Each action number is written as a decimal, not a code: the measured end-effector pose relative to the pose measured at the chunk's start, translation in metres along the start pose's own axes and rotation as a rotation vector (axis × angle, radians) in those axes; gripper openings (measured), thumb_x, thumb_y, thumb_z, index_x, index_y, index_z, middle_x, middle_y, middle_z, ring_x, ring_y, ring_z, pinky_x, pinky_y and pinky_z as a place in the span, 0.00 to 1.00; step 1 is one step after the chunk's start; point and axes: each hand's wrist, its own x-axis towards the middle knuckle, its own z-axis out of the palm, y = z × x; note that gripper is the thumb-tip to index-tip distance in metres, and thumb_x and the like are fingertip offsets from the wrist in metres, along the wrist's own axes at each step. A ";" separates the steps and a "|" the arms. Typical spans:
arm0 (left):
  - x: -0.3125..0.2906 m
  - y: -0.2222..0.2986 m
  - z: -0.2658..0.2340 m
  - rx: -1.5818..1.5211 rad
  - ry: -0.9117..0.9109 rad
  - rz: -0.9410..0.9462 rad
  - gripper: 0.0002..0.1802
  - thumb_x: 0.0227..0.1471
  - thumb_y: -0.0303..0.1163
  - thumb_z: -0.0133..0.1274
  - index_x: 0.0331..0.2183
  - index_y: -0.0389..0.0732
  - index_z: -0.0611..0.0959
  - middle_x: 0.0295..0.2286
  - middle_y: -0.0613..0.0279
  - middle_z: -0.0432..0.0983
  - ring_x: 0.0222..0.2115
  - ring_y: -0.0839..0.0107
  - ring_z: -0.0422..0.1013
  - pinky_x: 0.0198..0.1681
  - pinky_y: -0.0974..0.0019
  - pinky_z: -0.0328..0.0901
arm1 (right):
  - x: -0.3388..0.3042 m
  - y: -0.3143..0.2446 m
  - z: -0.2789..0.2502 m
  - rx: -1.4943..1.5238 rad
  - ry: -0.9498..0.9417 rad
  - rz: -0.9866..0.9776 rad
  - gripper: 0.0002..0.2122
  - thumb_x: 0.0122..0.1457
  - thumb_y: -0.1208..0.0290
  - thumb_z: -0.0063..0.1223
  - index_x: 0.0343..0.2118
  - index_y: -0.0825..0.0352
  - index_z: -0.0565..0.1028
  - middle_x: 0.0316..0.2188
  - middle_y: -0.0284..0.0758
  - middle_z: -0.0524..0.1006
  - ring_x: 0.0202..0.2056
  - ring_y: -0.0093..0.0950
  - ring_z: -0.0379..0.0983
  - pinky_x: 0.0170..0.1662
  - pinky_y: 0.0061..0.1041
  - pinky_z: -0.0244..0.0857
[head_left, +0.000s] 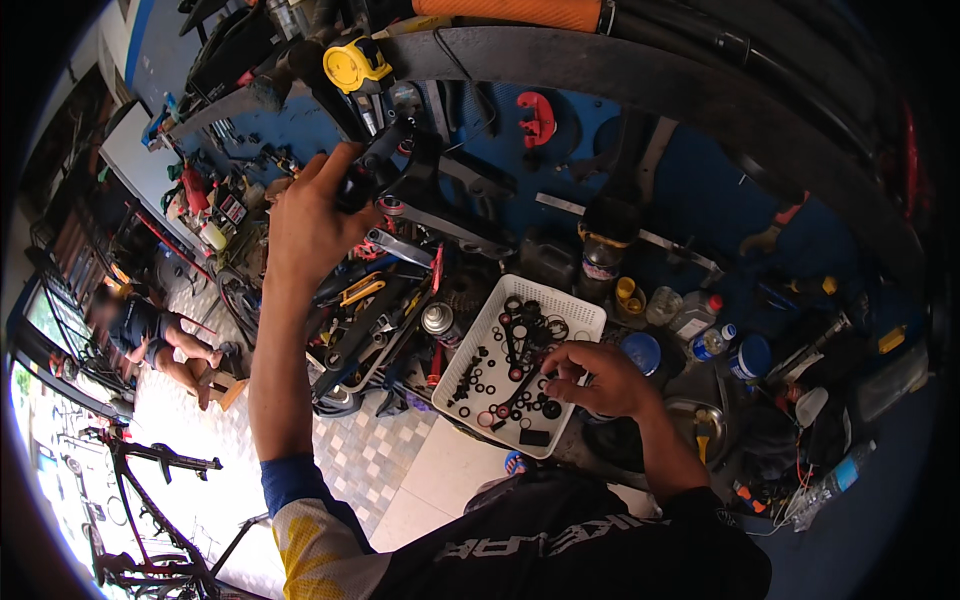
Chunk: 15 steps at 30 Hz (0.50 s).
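My left hand [318,215] is raised at the upper left, its thumb and fingers closed around a dark black part [357,188] whose kind I cannot make out. Right beside that part are black crank arms [450,228] in front of the blue wall. Over the right side of a white plastic basket [590,318] is my right hand [608,380], fingers curled and thumb close to them. Whatever those fingertips may hold is too small to tell. Inside the basket lie black rings [478,365], small bolts, and a dark wrench-like tool [520,392].
A yellow tape measure [355,66] and red pipe cutter [537,118] are up by the blue wall. A spray can [440,322] stands left of the basket; bottles [695,315] and a blue lid [641,352] are at right. Far left, a person [150,335] sits near a bicycle frame [135,500].
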 end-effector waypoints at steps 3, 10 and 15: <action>-0.004 0.000 0.005 0.046 0.003 -0.012 0.32 0.39 0.34 0.65 0.50 0.48 0.78 0.35 0.54 0.78 0.34 0.48 0.77 0.37 0.51 0.70 | 0.002 -0.001 -0.001 0.011 -0.040 0.018 0.15 0.58 0.58 0.66 0.42 0.62 0.79 0.24 0.28 0.75 0.28 0.21 0.74 0.34 0.25 0.69; -0.023 0.010 0.043 -0.317 0.068 -0.137 0.33 0.37 0.26 0.64 0.50 0.41 0.77 0.38 0.51 0.80 0.37 0.51 0.79 0.40 0.56 0.71 | 0.007 0.005 -0.003 -0.013 -0.070 0.003 0.15 0.58 0.58 0.66 0.41 0.62 0.79 0.25 0.30 0.77 0.29 0.23 0.76 0.33 0.26 0.70; -0.032 0.025 0.081 -0.519 0.152 -0.229 0.32 0.39 0.22 0.63 0.50 0.37 0.77 0.37 0.50 0.82 0.34 0.65 0.80 0.39 0.63 0.72 | 0.012 0.014 -0.009 -0.036 -0.038 -0.021 0.15 0.58 0.58 0.66 0.40 0.63 0.79 0.23 0.28 0.75 0.26 0.21 0.73 0.31 0.25 0.66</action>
